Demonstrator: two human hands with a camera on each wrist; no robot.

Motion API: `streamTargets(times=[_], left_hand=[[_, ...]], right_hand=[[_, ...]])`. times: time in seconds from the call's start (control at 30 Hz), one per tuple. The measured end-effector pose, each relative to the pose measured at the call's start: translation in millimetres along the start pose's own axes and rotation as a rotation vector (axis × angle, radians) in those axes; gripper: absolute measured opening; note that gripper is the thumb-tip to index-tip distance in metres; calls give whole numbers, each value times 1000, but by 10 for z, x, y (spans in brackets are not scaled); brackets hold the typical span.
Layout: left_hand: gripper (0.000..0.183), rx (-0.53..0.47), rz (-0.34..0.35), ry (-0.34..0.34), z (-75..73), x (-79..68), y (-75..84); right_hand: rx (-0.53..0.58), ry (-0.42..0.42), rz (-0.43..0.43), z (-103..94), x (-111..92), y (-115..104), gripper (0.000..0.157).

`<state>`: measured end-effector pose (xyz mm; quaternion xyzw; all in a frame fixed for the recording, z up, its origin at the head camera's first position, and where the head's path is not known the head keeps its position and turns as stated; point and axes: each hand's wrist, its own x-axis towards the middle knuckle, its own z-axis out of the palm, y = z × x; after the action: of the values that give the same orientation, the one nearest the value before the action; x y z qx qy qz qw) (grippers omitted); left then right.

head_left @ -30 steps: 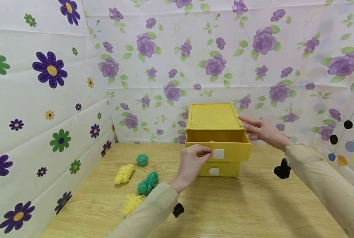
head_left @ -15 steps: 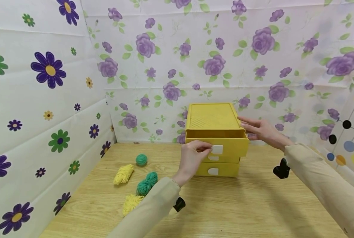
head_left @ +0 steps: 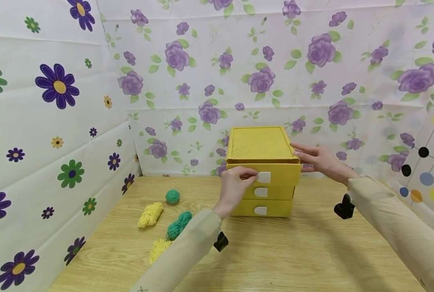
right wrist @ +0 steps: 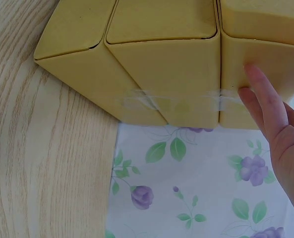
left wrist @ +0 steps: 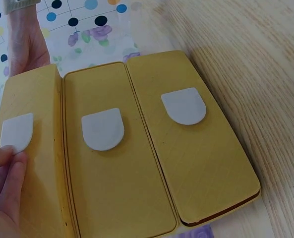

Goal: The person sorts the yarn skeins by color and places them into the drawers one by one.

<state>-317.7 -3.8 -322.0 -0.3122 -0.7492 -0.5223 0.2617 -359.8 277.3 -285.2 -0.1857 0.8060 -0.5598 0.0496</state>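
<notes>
A yellow three-drawer box (head_left: pixel 262 142) stands on the table against the back wall. Its top drawer (head_left: pixel 286 174) sticks out a little, while the middle drawer (left wrist: pixel 102 183) and bottom drawer (left wrist: pixel 211 168) sit flush. With thumb and fingertips, my left hand (head_left: pixel 233 188) pinches the white handle (left wrist: pixel 19 130) of the top drawer. My right hand (head_left: pixel 324 162) rests its fairly straight fingers (right wrist: pixel 265 94) against the right side of the box, near the top. What lies inside the top drawer is hidden.
Left of the box on the wooden table (head_left: pixel 268 255) lie a green yarn ball (head_left: pixel 172 196), a yellow skein (head_left: pixel 150 215), a green skein (head_left: pixel 178 225) and another yellow skein (head_left: pixel 159 249), partly behind my left sleeve. Flowered sheets (head_left: pixel 187 93) line the walls.
My left hand has moved away from me with the handle, sliding the top drawer most of the way into the box. My right hand has stayed against the side.
</notes>
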Motion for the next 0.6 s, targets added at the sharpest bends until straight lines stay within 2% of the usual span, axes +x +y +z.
streamTargets(times=[0.27,0.6], left_hand=[[6,30,-4,5,22,70,-58],[7,55,-5,6,40,147,-108]], right_hand=[[10,-49,-31,-1,6,10,60],[74,-32,-25,-12,3,-6,58]])
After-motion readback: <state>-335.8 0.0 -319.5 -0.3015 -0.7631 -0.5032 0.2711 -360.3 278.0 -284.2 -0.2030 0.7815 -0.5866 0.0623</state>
